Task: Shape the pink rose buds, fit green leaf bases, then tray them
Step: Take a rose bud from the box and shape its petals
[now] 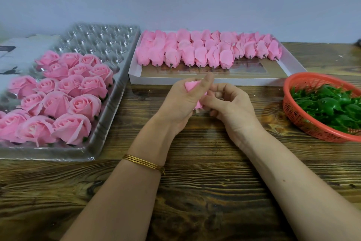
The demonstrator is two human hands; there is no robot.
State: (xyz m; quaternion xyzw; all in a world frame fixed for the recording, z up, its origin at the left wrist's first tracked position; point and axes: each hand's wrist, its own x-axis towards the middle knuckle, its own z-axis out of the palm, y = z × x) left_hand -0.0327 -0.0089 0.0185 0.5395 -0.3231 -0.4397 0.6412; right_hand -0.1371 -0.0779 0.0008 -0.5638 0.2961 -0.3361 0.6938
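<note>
Centre of the wooden table, our left hand curls round a pink rose bud, and our right hand pinches its petals. On the left, the clear cell tray holds opened roses. Far centre, the white box carries rows of closed buds. On the right, the red basket holds green leaf bases.

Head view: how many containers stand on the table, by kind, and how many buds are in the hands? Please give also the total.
Clear plastic tray, holding finished roses: 1
White flat box, holding unshaped buds: 1
Red basket, holding green leaf bases: 1
Pink bud, held between left hand and right hand: 1
Total: 4
</note>
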